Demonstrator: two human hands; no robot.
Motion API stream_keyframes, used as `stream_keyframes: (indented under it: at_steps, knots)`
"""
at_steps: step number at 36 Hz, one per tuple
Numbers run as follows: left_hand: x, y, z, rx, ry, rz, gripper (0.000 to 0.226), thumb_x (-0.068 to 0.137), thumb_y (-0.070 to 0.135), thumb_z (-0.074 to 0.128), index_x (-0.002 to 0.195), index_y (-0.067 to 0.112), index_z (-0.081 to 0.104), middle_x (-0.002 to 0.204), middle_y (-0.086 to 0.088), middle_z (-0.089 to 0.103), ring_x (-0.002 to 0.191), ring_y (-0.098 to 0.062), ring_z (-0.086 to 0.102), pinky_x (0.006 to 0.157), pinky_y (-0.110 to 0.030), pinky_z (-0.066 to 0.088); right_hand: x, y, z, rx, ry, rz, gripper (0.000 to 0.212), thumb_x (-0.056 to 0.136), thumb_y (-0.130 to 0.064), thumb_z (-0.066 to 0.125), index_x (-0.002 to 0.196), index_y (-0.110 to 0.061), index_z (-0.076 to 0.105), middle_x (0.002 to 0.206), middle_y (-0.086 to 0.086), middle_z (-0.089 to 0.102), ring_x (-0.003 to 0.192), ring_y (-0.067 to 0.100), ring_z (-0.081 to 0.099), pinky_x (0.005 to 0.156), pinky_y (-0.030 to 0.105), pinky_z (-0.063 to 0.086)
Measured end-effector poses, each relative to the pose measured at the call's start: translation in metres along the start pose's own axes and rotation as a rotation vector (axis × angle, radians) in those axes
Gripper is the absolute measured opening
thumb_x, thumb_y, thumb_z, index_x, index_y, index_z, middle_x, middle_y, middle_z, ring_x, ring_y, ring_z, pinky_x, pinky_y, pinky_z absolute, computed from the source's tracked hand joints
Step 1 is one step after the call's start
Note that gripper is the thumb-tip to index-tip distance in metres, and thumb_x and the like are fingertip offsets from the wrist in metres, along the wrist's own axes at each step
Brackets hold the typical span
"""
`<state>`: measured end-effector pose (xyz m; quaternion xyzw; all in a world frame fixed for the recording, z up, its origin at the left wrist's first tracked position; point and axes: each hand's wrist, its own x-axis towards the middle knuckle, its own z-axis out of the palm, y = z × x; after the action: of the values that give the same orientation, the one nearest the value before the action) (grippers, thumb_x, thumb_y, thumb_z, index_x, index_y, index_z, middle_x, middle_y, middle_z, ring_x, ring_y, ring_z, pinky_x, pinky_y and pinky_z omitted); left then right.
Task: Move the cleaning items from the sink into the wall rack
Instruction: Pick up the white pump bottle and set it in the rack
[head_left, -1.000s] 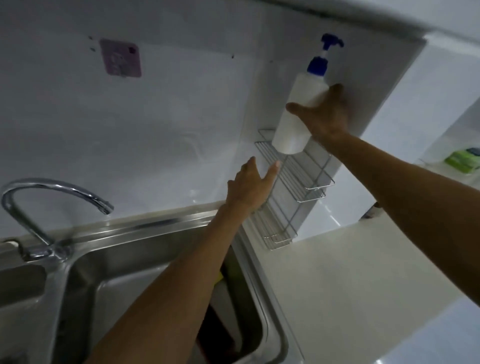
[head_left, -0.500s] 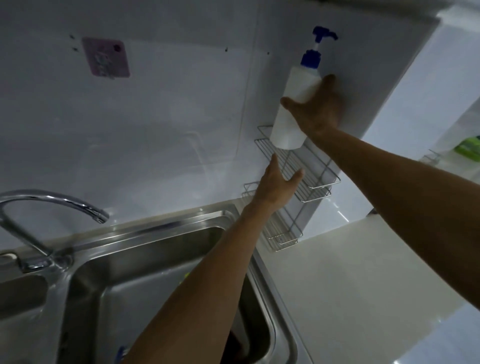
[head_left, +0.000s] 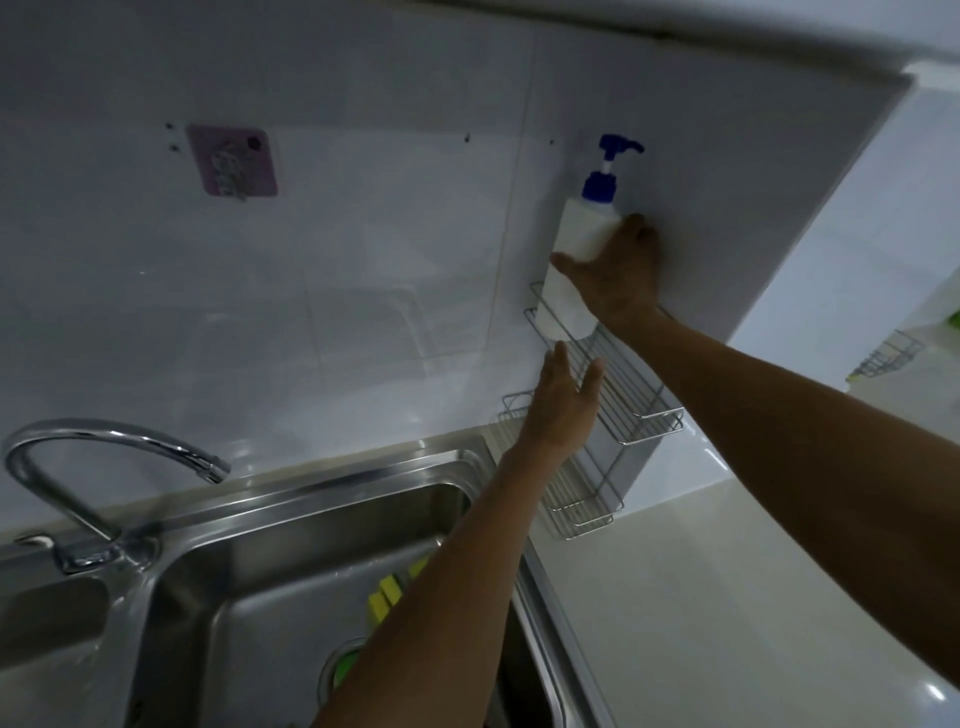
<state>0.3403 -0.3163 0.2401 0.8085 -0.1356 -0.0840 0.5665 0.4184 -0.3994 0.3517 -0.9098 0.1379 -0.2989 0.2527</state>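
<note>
A: What is my right hand (head_left: 615, 275) doing?

B: From my station I see its grip closed around the white plastic pump bottle with the blue dispenser head (head_left: 584, 234). The bottle stands upright, its base set inside the upper tier of the silver wire wall rack (head_left: 641, 400) at the tier's far end, close against the white tiled wall (head_left: 363, 260).

A: And my left hand (head_left: 563, 402)?

B: Its grip is wide, fingers spread, holding nothing. It hangs just below the bottle's base, in front of the rack's near rail; I cannot tell whether it touches the wire.

A: What remains below?

B: In the stainless steel sink basin (head_left: 260, 597), a yellow and green sponge (head_left: 387, 597) lies near the drain, partly hidden by my left forearm. The curved chrome tap (head_left: 104, 467) stands at the far left. The pale tabletop (head_left: 701, 597) runs off to the right.
</note>
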Motion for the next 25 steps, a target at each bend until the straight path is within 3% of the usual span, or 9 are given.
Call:
stream_keyframes:
  at_steps: [11, 16, 20, 25]
  knots:
    - [0.004, -0.009, 0.001, 0.039, -0.004, -0.002, 0.082, 0.100, 0.069, 0.025, 0.165, 0.025, 0.004, 0.174, -0.002, 0.003, 0.160, -0.027, 0.010, 0.125, -0.047, 0.012, 0.000, 0.002, 0.019, 0.048, 0.040, -0.013, 0.101, 0.070, -0.057, 0.081, 0.144, -0.007, 0.033, 0.137, 0.013, 0.045, 0.121, 0.028, 0.051, 0.092, 0.039, 0.052]
    - [0.006, -0.007, -0.003, 0.068, -0.012, -0.031, 0.084, 0.098, 0.073, 0.028, 0.165, 0.027, 0.006, 0.174, -0.002, 0.009, 0.158, -0.029, 0.019, 0.124, -0.049, 0.019, -0.007, 0.008, 0.025, 0.086, 0.031, -0.032, 0.105, 0.075, -0.053, 0.081, 0.150, -0.002, 0.027, 0.147, 0.016, 0.036, 0.134, 0.028, 0.043, 0.109, 0.039, 0.043]
    - [0.006, -0.006, -0.008, 0.092, -0.032, -0.056, 0.086, 0.096, 0.075, 0.030, 0.164, 0.028, 0.008, 0.173, -0.002, 0.015, 0.155, -0.032, 0.029, 0.122, -0.051, 0.025, -0.011, 0.011, 0.027, 0.014, 0.069, -0.023, 0.106, 0.072, -0.059, 0.080, 0.147, -0.003, 0.031, 0.144, 0.016, 0.039, 0.131, 0.028, 0.043, 0.110, 0.033, 0.039]
    - [0.001, -0.002, -0.013, 0.148, -0.078, -0.055, 0.087, 0.096, 0.076, 0.028, 0.164, 0.027, 0.006, 0.173, -0.001, 0.013, 0.156, -0.031, 0.027, 0.123, -0.053, 0.024, -0.009, 0.008, 0.023, -0.030, 0.092, -0.019, 0.115, 0.065, -0.062, 0.082, 0.147, 0.000, 0.031, 0.145, 0.022, 0.039, 0.133, 0.035, 0.040, 0.110, 0.041, 0.040]
